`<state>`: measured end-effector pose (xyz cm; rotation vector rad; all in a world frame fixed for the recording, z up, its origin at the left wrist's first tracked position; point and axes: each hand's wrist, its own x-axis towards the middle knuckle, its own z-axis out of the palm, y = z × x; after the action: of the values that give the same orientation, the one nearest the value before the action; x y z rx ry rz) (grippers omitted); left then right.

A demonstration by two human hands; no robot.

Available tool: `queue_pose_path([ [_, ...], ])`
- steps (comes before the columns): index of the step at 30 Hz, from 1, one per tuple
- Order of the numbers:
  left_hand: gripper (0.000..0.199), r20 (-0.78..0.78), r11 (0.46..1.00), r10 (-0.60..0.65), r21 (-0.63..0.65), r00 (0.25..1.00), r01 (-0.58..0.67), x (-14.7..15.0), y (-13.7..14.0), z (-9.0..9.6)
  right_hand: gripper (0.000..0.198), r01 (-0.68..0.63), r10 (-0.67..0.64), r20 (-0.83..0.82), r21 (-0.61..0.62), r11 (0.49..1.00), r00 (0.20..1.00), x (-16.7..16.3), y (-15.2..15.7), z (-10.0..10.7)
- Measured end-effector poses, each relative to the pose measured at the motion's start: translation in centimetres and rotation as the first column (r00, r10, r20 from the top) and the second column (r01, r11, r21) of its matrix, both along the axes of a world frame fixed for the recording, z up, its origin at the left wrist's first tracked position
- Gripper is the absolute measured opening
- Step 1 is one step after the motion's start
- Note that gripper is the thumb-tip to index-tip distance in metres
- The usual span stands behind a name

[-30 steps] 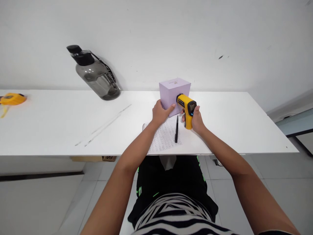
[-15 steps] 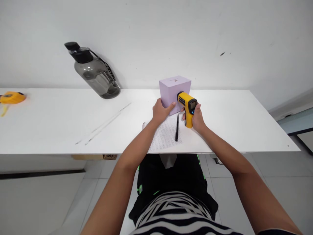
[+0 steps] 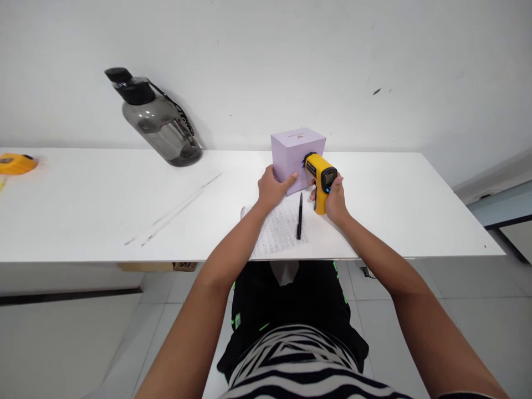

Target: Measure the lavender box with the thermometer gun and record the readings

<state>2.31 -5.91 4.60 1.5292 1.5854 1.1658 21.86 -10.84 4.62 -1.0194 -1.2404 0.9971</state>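
Note:
A pale purple box [image 3: 286,158] stands upright on the white table, close to the wall. My left hand [image 3: 272,188] grips its lower left corner, thumb across the front face. In my right hand [image 3: 336,202] is a yellow and black infrared thermometer [image 3: 320,172], fingers wrapped round its handle. The nozzle points at the box's front face, touching it or very close; I cannot tell which. A black pen [image 3: 300,219] lies on a sheet of handwritten paper [image 3: 278,230] just below the box.
A grey water bottle [image 3: 164,127] with a black lid stands by the wall on the left. At the table's far left edge sits a yellow-orange tape measure [image 3: 19,164], partly cut off. The white table [image 3: 91,205] ends at a front edge near my body.
The thermometer's nozzle has shifted slightly up and right against the box face. My left hand keeps its hold on the box. The whole view has moved a little.

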Motion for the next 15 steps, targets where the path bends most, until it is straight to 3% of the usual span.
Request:
queue_pose_path([
  [8,0.070,-0.012,0.998,0.046,0.037,0.999,-0.045,-0.2,0.5,-0.3,0.103,0.099,-0.099,-0.008,-0.009,0.995,0.995,-0.2,0.1,0.4],
  [15,0.068,-0.079,0.996,0.086,0.043,0.993,-0.083,-0.5,0.5,0.4,0.116,0.176,-0.176,-0.019,-0.042,0.984,0.984,0.8,1.5,0.2],
])
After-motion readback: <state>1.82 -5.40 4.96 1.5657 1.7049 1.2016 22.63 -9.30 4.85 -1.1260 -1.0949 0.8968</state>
